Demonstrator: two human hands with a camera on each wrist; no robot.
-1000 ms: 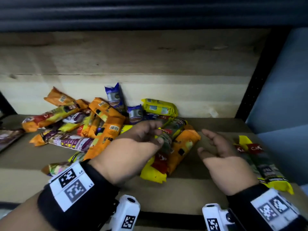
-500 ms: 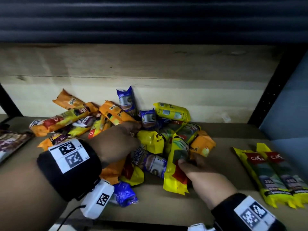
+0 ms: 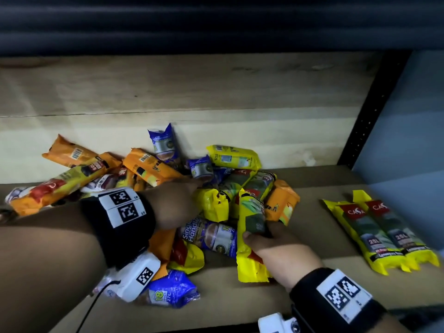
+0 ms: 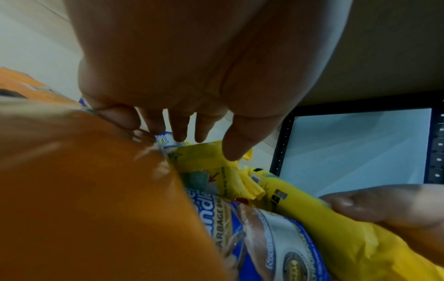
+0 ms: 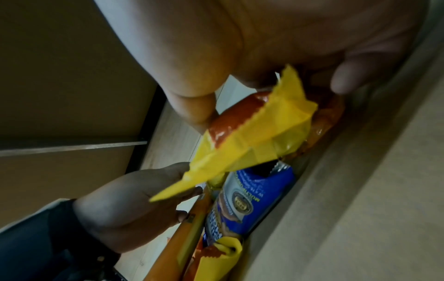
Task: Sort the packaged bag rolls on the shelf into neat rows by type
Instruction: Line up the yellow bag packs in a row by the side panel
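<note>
Head view: right hand (image 3: 278,248) clamped round a long yellow pack (image 3: 249,227) at the front of the heap (image 3: 153,169) on the shelf (image 3: 324,294); two matching yellow packs (image 3: 384,234) already lie side by side, well apart to the right. Left hand (image 3: 175,205) reaches into the heap centre, fingertips hidden. Risk: the yellow pack leans against a blue pack (image 3: 211,234) and an orange pack (image 3: 282,205); pulling it out could drag or roll these out of place. Left wrist view: left fingers spread, nearly straight, over glossy wrappers, probably touching but gripping nothing. Film is slick, crinkled, with serrated end seals; contents are firm cylinders. Right wrist view: thumb (image 5: 192,106) and fingers pinch the pack near its red band; slippery film could slide in the grip.
</note>
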